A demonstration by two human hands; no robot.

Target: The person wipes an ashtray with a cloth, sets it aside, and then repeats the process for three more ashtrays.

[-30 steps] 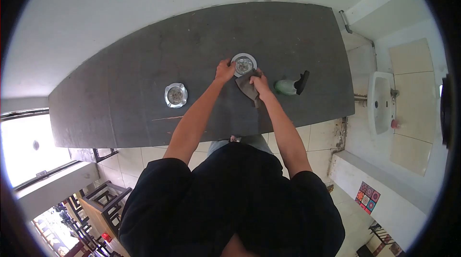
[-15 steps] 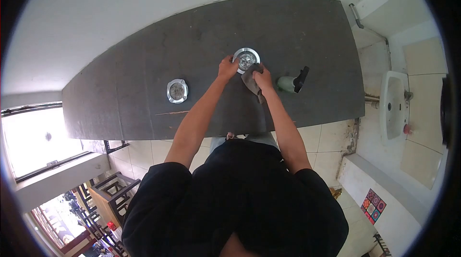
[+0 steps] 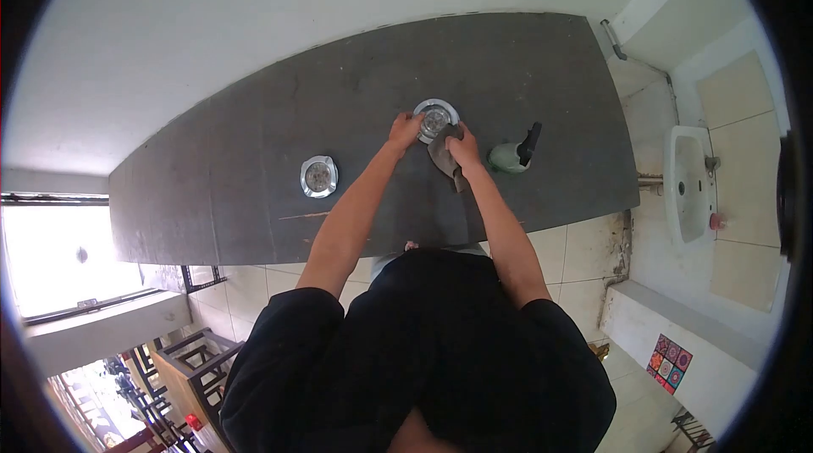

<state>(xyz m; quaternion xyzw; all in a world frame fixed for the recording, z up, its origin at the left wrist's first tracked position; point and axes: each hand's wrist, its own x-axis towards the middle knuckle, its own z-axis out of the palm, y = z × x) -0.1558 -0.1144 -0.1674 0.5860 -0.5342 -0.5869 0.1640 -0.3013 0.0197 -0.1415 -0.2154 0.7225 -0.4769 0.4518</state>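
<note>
A round metal ashtray (image 3: 436, 117) sits on the dark grey table (image 3: 254, 165), just beyond my hands. My left hand (image 3: 404, 131) grips its left rim. My right hand (image 3: 462, 148) presses a grey cloth (image 3: 443, 156) against the ashtray's right edge; the cloth trails back toward me under the hand.
A second metal ashtray (image 3: 319, 175) rests to the left. A pale green spray bottle with a black trigger (image 3: 515, 154) lies on its side to the right of my right hand. A white washbasin (image 3: 690, 186) hangs on the right wall. Tiled floor lies below the table's near edge.
The view has shifted slightly. My right hand with the cloth has moved a little along the ashtray's right edge; my left hand stays on its rim.
</note>
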